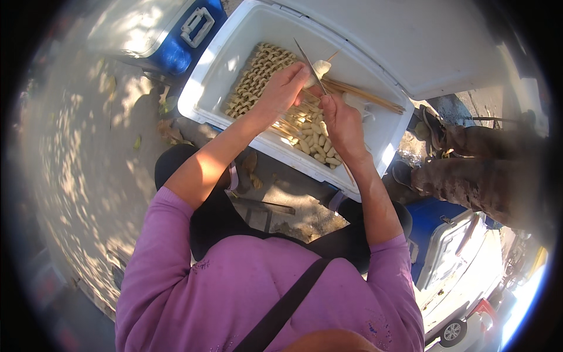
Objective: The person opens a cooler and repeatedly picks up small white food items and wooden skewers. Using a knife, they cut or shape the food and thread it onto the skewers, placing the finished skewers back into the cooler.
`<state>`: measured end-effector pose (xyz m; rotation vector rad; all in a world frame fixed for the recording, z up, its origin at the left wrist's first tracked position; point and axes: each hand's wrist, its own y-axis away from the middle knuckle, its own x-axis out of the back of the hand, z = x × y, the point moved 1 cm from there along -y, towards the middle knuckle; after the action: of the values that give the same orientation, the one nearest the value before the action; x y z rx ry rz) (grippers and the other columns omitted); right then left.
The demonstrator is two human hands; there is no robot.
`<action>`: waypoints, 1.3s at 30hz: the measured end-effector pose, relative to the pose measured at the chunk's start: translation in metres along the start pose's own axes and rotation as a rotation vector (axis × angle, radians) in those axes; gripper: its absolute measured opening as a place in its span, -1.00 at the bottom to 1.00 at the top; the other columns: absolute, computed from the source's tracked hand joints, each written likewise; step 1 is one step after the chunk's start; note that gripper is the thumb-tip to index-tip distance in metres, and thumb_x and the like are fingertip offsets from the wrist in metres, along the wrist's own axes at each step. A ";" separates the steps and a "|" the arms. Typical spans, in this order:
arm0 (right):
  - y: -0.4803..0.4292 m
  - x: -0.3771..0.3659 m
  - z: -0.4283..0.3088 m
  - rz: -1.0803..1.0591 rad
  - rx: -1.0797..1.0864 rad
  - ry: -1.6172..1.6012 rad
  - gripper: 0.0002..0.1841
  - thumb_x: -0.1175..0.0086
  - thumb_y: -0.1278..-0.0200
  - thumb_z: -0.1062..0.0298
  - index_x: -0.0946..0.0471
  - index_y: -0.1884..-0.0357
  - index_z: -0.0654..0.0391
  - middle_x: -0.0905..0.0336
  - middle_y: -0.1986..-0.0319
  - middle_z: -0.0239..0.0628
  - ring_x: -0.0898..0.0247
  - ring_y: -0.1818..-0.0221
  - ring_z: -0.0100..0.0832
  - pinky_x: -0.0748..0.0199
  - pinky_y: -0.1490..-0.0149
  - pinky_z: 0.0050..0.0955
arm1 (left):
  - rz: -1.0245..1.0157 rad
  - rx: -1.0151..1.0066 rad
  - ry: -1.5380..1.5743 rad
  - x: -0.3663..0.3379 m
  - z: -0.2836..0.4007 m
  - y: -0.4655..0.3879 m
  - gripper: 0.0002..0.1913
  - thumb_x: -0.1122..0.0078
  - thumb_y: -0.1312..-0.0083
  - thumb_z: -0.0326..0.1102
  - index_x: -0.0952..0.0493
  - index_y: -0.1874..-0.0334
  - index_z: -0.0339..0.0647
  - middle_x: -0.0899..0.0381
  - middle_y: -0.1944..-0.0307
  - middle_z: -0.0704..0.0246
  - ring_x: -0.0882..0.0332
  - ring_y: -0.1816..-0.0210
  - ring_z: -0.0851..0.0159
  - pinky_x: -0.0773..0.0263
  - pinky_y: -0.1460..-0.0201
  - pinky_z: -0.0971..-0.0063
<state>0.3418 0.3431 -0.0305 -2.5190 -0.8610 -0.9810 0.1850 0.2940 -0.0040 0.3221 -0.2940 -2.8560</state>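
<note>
Above the open white cooler [259, 143], my left hand [288, 88] holds a pale food piece [320, 69] on a wooden skewer [333, 55]. My right hand [341, 121] grips a knife [310, 64], its narrow blade pointing up and away across the pale piece. Inside the cooler, rows of pale cut pieces [259, 75] lie stacked at the left. Small oblong pale pieces [314, 141] are heaped below my hands, beside more sticks. A bundle of bare wooden skewers [369, 96] lies at the right. My fingers partly hide the held piece.
The cooler's raised white lid [422, 44] stands behind it. A blue and white cooler [176, 48] is at the upper left, another [440, 246] at the lower right. Another person's legs [470, 176] are close on the right. Dry leaves [250, 169] lie on the ground.
</note>
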 end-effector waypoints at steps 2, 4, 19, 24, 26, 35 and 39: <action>-0.004 0.004 -0.006 0.016 0.043 -0.026 -0.61 0.23 -0.43 0.05 -0.41 0.37 0.17 -0.48 0.56 0.01 -0.40 0.45 0.13 -0.29 0.34 -0.03 | 0.050 -0.142 -0.177 0.003 -0.011 -0.004 -0.77 -0.04 -0.37 -0.15 -0.45 0.15 -0.16 -0.38 0.46 0.62 -0.16 0.56 0.63 -0.05 0.54 0.71; -0.006 0.006 -0.008 0.027 0.060 -0.016 -0.63 0.21 -0.42 0.06 -0.39 0.39 0.16 -0.47 0.56 0.02 -0.39 0.45 0.15 -0.29 0.35 0.01 | 0.154 -0.307 -0.286 0.006 -0.011 -0.012 -0.78 -0.06 -0.36 -0.15 -0.46 0.16 -0.17 -0.33 0.50 0.62 -0.17 0.55 0.63 -0.06 0.53 0.72; 0.001 0.002 0.001 -0.022 -0.003 0.053 -0.59 0.26 -0.45 0.06 -0.45 0.33 0.19 -0.52 0.52 -0.03 -0.45 0.42 0.09 -0.33 0.33 -0.11 | 0.116 -0.054 -0.005 0.015 0.004 -0.009 -0.77 -0.05 -0.37 -0.16 -0.39 0.15 -0.17 -0.50 0.41 0.47 -0.17 0.60 0.63 -0.10 0.57 0.72; -0.006 0.005 -0.004 0.016 0.054 0.015 -0.63 0.24 -0.43 0.06 -0.36 0.39 0.17 -0.46 0.59 0.02 -0.38 0.48 0.15 -0.28 0.36 0.03 | 0.020 -0.185 -0.225 0.004 -0.018 -0.011 -0.75 -0.04 -0.35 -0.22 -0.39 0.09 -0.25 -0.57 0.42 0.36 -0.27 0.59 0.59 -0.20 0.56 0.67; -0.004 0.004 -0.002 0.028 0.053 0.032 -0.63 0.24 -0.43 0.06 -0.37 0.39 0.17 -0.46 0.59 0.02 -0.38 0.49 0.14 -0.29 0.37 0.02 | 0.103 -0.235 -0.219 0.005 -0.013 -0.011 -0.76 0.05 -0.40 -0.16 -0.40 0.12 -0.21 -0.55 0.42 0.42 -0.21 0.59 0.62 -0.13 0.56 0.71; -0.005 0.003 -0.007 0.016 0.057 -0.008 -0.61 0.24 -0.43 0.05 -0.37 0.39 0.17 -0.46 0.58 0.02 -0.39 0.47 0.14 -0.29 0.36 0.02 | 0.041 -0.223 -0.209 0.006 -0.021 -0.008 -0.64 0.05 -0.41 -0.10 -0.38 0.03 -0.31 -0.55 0.47 0.37 -0.44 0.46 0.55 -0.29 0.42 0.68; 0.001 0.001 0.001 0.035 0.057 0.046 -0.61 0.24 -0.43 0.05 -0.38 0.39 0.17 -0.46 0.59 0.01 -0.39 0.48 0.14 -0.29 0.38 0.01 | 0.119 -0.162 -0.126 0.012 0.004 -0.008 -0.75 0.03 -0.41 -0.17 -0.34 0.03 -0.18 -0.50 0.45 0.50 -0.25 0.54 0.61 -0.15 0.51 0.71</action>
<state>0.3432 0.3434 -0.0308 -2.4462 -0.8170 -0.9851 0.1713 0.2989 -0.0042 0.0903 -0.0999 -2.7642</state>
